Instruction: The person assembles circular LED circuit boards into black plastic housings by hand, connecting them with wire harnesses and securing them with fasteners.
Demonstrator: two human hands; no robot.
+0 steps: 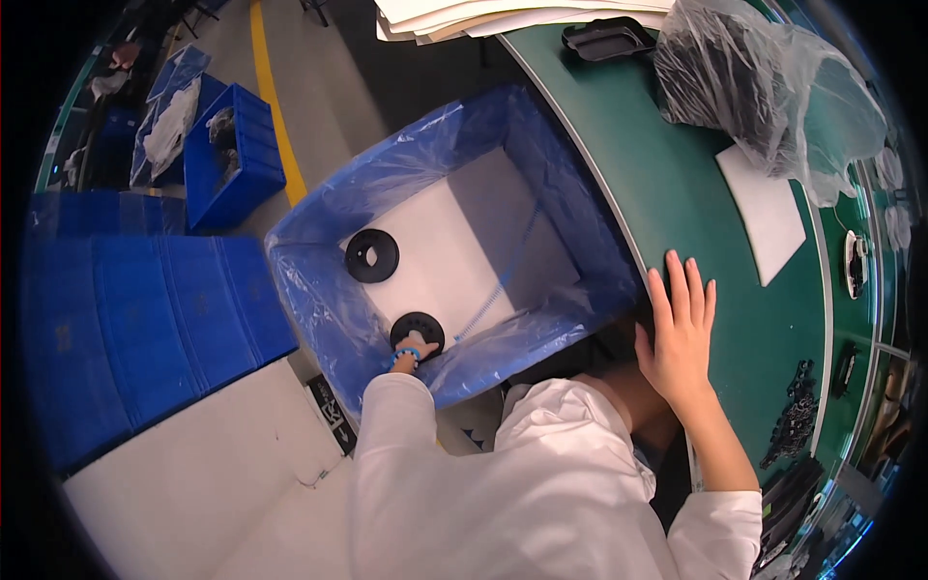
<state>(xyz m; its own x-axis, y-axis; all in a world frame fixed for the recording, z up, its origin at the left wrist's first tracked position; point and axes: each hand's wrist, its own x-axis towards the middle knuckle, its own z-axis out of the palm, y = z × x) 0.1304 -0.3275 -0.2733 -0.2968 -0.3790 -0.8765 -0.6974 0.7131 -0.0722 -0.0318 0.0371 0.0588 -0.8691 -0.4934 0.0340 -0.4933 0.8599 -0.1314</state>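
Observation:
My left hand [417, 345] reaches down into a blue bin [333, 327] lined with clear plastic film. Its fingers grip a round black disc-shaped part [418, 326] near the bin's close left corner, and they partly cover its middle. A second black ring [386, 256], with a hole at its centre, lies farther back on the white sheet [445, 242] at the bottom of the bin. A blue band circles my left wrist, and a blue coiled cord [500, 287] stretches across the bin. My right hand [682, 333] rests palm down on the green table's edge, fingers extended, holding nothing.
On the green table [619, 126] lie a black tray [607, 40], a clear plastic bag [735, 77] with dark contents, a white sheet [762, 213] and a black chain-like bundle [796, 414]. Stacked blue crates [164, 319] stand left; another blue bin [237, 159] sits behind them.

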